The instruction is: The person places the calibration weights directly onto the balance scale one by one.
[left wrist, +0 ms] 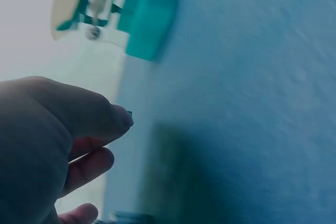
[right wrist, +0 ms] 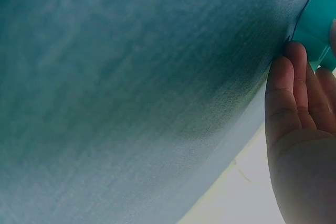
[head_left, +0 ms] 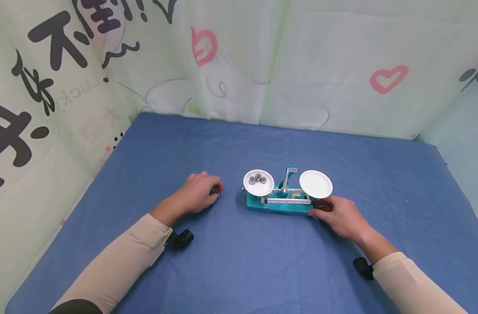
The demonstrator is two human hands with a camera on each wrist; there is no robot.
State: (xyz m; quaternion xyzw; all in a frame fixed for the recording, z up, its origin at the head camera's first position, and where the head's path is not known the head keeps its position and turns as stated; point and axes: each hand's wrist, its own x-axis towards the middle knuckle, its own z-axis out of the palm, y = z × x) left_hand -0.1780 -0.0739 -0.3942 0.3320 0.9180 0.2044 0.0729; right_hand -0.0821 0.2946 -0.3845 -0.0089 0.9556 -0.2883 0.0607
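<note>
A balance scale (head_left: pixel 279 206) with a teal base and two white pans stands upright on the blue table. Several metal nuts (head_left: pixel 258 178) lie in its left pan (head_left: pixel 259 188); the right pan (head_left: pixel 316 184) holds nothing. My right hand (head_left: pixel 342 216) grips the right end of the base, thumb at the front corner, fingers partly under the pan. Left of the scale, my left hand (head_left: pixel 197 192) is low over the cloth and pinches a small dark metal piece (left wrist: pixel 129 114), mostly hidden by the fingertips. The scale's teal end (left wrist: pixel 147 19) shows beyond that hand in the left wrist view.
A blue cloth (head_left: pixel 239 261) covers the table. White printed curtains (head_left: pixel 321 56) hang along its back and left side. A black wrist camera (head_left: pixel 181 238) sits on the left wrist and another (head_left: pixel 363 267) on the right.
</note>
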